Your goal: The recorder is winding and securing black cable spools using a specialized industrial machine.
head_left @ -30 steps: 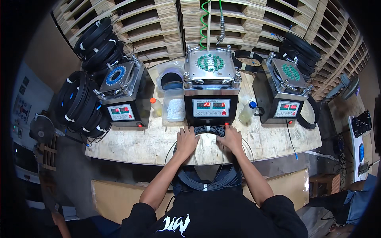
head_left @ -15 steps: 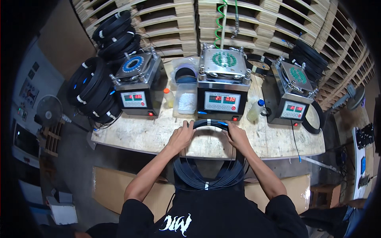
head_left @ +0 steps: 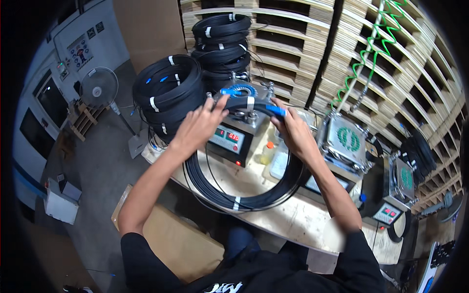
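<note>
- Black cable coil [head_left: 259, 201]: located between the hands, overlapping the left machine in view. Compared with half a second ago, the head view has swung left and the coil has moved from the central machine's front to the left machine's side. Consequence: the central machine's front is no longer occupied by the hands, and the coil is nearer the stacked coils.
- Far left: stacked coils [head_left: 178, 105], black with white bands, stand beside the left hand [head_left: 201, 124].
- Left hand: at the coil's upper left side, visible fingers extended and spread. The thumb is hidden; whether the hand is closed on the coil cannot be told.
- Left machine [head_left: 224, 151]: a lit display shows through the ring. Contact between coil and machine cannot be confirmed.
- Coil appearance: round, open loop; strands bundled at the top, looser below, with thin stray loops inside and outside the ring. An upper white band [head_left: 250, 103] and a lower white band [head_left: 237, 203] bind it. A blue connector [head_left: 276, 111] lies along the upper right arc.
- Right hand [head_left: 295, 129]: gripping the upper right arc, beside the connector.
- Right: central machine [head_left: 348, 141], green ring on its plate, apart from the coil.
</note>
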